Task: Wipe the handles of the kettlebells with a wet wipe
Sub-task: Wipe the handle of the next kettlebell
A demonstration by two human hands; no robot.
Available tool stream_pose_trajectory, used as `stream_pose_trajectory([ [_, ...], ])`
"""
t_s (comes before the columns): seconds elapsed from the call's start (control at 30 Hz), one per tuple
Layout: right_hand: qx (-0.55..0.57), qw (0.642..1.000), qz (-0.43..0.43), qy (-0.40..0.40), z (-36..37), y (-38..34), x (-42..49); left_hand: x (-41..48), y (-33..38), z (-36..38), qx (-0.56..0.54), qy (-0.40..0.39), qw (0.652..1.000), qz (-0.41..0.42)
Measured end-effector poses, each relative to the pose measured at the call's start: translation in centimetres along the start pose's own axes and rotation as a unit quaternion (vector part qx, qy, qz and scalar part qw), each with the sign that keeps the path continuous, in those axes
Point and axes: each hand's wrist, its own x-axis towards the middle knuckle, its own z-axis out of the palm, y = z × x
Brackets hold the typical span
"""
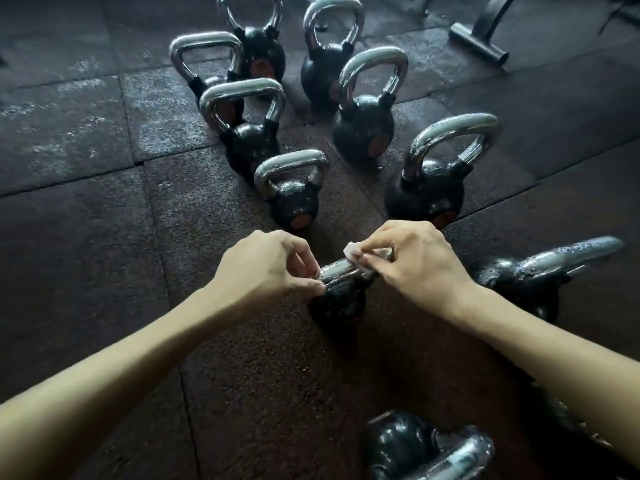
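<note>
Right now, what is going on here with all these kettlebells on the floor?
A person is wiping the chrome handle of one small kettlebell. The left hand pinches the handle's left end, while the right hand holds a white wet wipe against the right end. More kettlebells sit on the rubber floor around it.

No legible txt, nos. or brand marks anywhere. Kettlebells (294, 199) carry round orange-red patches (300, 220) low on the black bodies, poss. weight labels, but too dark and blurred to read. Chrome handles show no stamps or lettering that can be made out.
</note>
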Motion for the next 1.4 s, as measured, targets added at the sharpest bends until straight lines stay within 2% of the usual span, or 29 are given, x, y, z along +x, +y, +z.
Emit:
stream_pose_trajectory([
  [0.23,-0.084,0.990,-0.108,-0.024,1.1,-2.4,-0.9,-0.1,-0.1,-0.1,0.051,0.006,0.999,0.015],
  [0.33,-0.051,0.996,-0.064,0.033,0.5,-0.1,-1.2,-0.3,0.2,-0.1,0.058,0.019,0.998,0.021],
  [0.43,-0.067,0.995,-0.020,0.073,0.0,2.0,-1.2,-0.5,0.5,-0.1,0.064,0.022,0.998,0.017],
  [0.5,-0.050,0.995,-0.029,0.075,0.4,1.6,-1.3,-0.6,0.7,-0.1,0.069,0.020,0.997,0.008],
  [0.63,-0.060,0.992,-0.100,0.043,1.9,-0.6,-1.6,-0.6,1.1,-0.2,0.063,0.025,0.998,0.002],
  [0.67,-0.059,0.993,-0.088,0.051,1.8,-0.4,-1.6,-0.7,1.3,-0.1,0.050,0.036,0.998,0.002],
  [0.8,-0.001,0.995,0.016,0.099,1.0,3.5,-1.2,-0.9,1.8,0.9,0.008,0.062,0.998,0.012],
  [1.0,0.049,0.992,-0.052,0.101,2.5,2.0,-2.1,-2.8,0.3,1.1,0.063,0.035,0.997,0.006],
  [1.1,0.092,0.990,0.046,0.100,3.7,4.5,-2.3,-4.2,-0.6,1.1,0.043,0.043,0.998,-0.009],
  [1.17,0.172,0.977,0.112,0.057,4.7,5.4,-2.7,-5.1,-0.9,1.3,0.033,0.053,0.998,-0.009],
  [1.27,0.290,0.946,0.128,0.060,5.2,4.9,-2.7,-6.0,-1.2,1.7,0.017,0.071,0.997,-0.011],
  [1.4,0.362,0.915,0.171,0.050,5.9,4.9,-2.7,-6.1,-2.0,1.9,-0.002,0.087,0.996,-0.013],
])
